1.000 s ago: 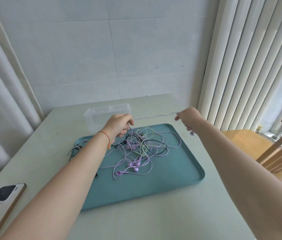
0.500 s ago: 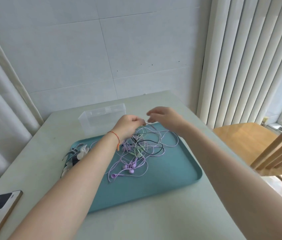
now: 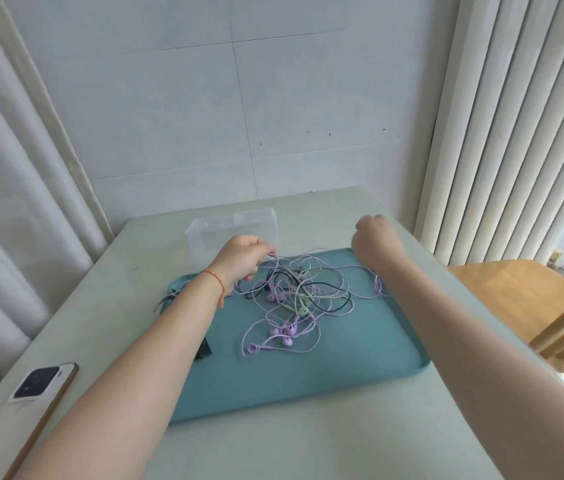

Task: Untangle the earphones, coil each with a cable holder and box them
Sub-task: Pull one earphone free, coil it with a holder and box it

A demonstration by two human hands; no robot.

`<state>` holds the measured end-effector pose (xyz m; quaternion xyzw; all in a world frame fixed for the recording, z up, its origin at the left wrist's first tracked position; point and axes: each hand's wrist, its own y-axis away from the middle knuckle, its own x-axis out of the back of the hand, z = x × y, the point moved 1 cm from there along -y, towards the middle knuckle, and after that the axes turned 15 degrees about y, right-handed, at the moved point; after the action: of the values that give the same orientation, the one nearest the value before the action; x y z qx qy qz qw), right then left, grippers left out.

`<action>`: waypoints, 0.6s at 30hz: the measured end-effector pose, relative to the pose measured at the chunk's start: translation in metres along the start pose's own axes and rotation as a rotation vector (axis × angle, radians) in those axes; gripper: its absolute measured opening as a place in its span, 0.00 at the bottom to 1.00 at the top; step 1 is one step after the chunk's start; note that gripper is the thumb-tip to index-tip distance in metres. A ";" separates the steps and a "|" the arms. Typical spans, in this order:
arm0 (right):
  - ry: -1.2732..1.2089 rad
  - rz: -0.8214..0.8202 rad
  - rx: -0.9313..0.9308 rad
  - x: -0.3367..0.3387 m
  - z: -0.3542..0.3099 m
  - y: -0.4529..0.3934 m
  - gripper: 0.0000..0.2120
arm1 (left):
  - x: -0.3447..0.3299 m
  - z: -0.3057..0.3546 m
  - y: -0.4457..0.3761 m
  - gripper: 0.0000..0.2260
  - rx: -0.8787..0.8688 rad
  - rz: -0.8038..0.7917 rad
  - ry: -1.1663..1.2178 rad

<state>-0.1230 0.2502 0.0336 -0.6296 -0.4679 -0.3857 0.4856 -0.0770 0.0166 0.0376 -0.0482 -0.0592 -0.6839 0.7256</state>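
left hand (image 3: 240,256): fingers curled, pinching a lilac cable of the earphones (image 3: 294,299) over the tray (image 3: 360,341)
right hand (image 3: 375,239): fingers curled; grip hidden, arm outstretched

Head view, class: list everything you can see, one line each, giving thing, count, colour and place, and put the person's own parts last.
tray: one, teal, on the table in front of the person.
earphones: one tangle, lilac, pale green and black cords, on the tray's far half.
box: one, clear plastic, open, behind the tray.
cable holders: count unclear, dark and pale, at the tray's left end, partly behind the left arm.
phone: one, white back, on the table's near left.
table: one, pale green.
chair: one, wooden, at right.
bracelet: one, red-orange, left wrist.
hands: left hand pinches a lilac cord; right hand curled above the tray's far right corner, grip unclear.
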 end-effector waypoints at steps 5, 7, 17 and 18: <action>-0.373 -0.237 0.461 0.020 -0.075 0.031 0.14 | -0.009 0.006 0.000 0.04 -0.052 -0.026 0.062; -0.358 -0.324 0.512 0.021 -0.085 0.037 0.13 | -0.007 0.007 -0.001 0.07 -0.057 -0.026 0.093; 0.224 0.105 -0.151 0.024 -0.019 0.005 0.13 | 0.026 0.004 -0.004 0.05 0.040 0.057 0.152; 0.310 0.120 -0.143 0.024 -0.016 0.005 0.13 | 0.027 0.005 -0.006 0.05 0.048 0.075 0.177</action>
<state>-0.1123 0.2393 0.0584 -0.6223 -0.3203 -0.4808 0.5282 -0.0812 -0.0097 0.0471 0.0274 -0.0093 -0.6564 0.7539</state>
